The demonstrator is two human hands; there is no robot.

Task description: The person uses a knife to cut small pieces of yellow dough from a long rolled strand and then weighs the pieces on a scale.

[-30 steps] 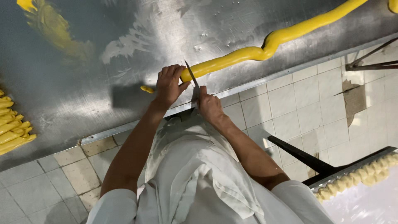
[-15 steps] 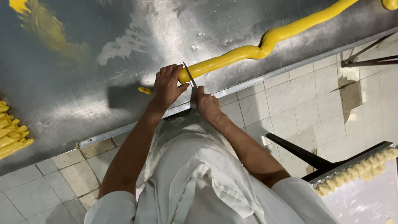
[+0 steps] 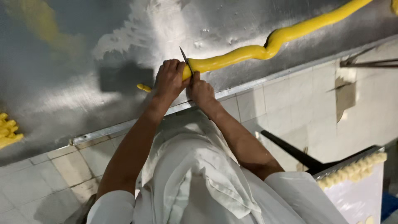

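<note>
Left hand [image 3: 169,79]: curled over the cut end of the yellow dough rope [image 3: 265,45], fingers closed on it.
Right hand [image 3: 202,90]: fisted round the knife [image 3: 185,60], blade upright just beyond the knuckles, edge set into the rope end.
Dough rope: running away right of the grip in a wavy line across the steel table [image 3: 83,83].
Cut piece [image 3: 144,87]: small yellow nub just left of the left hand, apart from the rope.
Cut pieces [image 3: 8,130]: heaped far left of the grip.
Tray [image 3: 352,170]: low right, edged with pale lumps.
</note>
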